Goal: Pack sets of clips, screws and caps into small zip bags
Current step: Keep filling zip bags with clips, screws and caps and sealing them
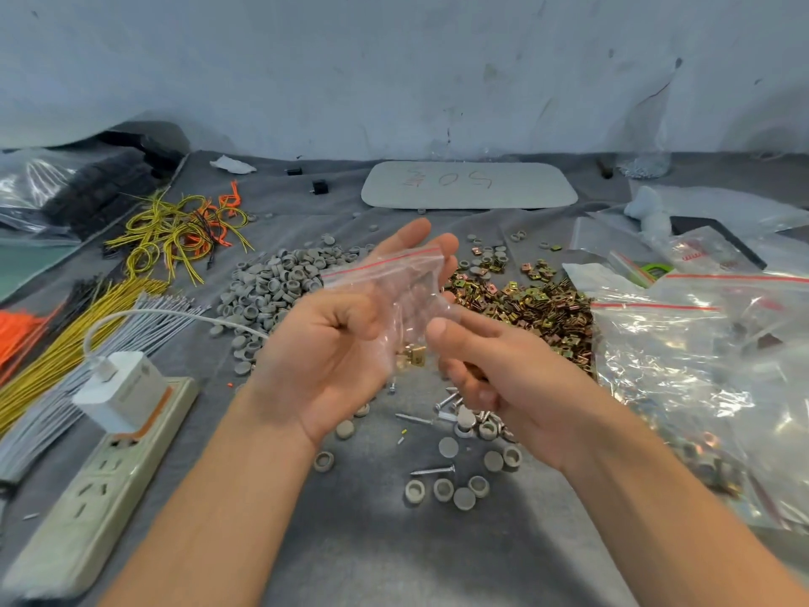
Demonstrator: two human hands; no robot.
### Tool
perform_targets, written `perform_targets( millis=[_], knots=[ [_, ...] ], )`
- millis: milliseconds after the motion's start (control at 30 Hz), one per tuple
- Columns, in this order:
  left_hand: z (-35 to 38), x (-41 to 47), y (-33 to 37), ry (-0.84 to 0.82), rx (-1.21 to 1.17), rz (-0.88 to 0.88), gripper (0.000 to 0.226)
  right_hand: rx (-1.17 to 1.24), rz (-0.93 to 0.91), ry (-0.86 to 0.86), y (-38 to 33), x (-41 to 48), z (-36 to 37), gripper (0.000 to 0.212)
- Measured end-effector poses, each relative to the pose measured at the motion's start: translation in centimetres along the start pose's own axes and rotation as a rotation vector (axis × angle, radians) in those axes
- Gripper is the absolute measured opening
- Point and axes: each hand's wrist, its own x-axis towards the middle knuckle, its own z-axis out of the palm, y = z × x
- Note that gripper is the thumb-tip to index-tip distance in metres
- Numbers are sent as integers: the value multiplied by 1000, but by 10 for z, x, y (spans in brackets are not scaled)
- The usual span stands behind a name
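Observation:
My left hand (332, 348) lies palm up above the table middle, with a small clear zip bag (394, 286) with a red zip line held across its fingers. A few brass clips (412, 355) sit at the bag's bottom. My right hand (494, 374) meets the bag's lower right edge with its thumb on the plastic and its fingers curled below; the grip is blurred. On the grey cloth lie a pile of grey caps (271, 286), a pile of brass clips (534, 304), and loose screws (446, 403) under my right hand.
Loose caps and a screw (446, 484) lie near the front. A power strip (100, 475) with a white charger (118, 387) sits at left beside bundles of wires (43, 365). Large plastic bags (683, 370) crowd the right. A white board (468, 184) lies at the back.

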Motion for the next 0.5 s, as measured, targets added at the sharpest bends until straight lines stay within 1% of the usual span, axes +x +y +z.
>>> perform_targets(
  millis=[67, 133, 233, 300, 333, 400, 500],
  knots=[
    [-1, 1, -2, -21, 7, 13, 94, -87, -52, 18, 0, -1, -1, 37],
    [-2, 2, -3, -28, 24, 31, 95, -167, -84, 52, 2, 0, -1, 30],
    [-4, 2, -4, -32, 63, 28, 99, -171, -74, 104, 4, 1, -1, 10],
    [-6, 3, -5, 11, 163, 15, 97, -155, -66, 144, 4, 1, -1, 4],
    [-7, 3, -5, 42, 226, -8, 93, -139, -66, 169, 4, 1, -1, 3],
    [-9, 4, -7, 95, 292, -81, 79, -114, -67, 226, 4, 2, 1, 8],
    [-8, 4, -8, 129, 248, -166, 67, -55, -57, 291, 5, 5, 1, 17]
  ],
)
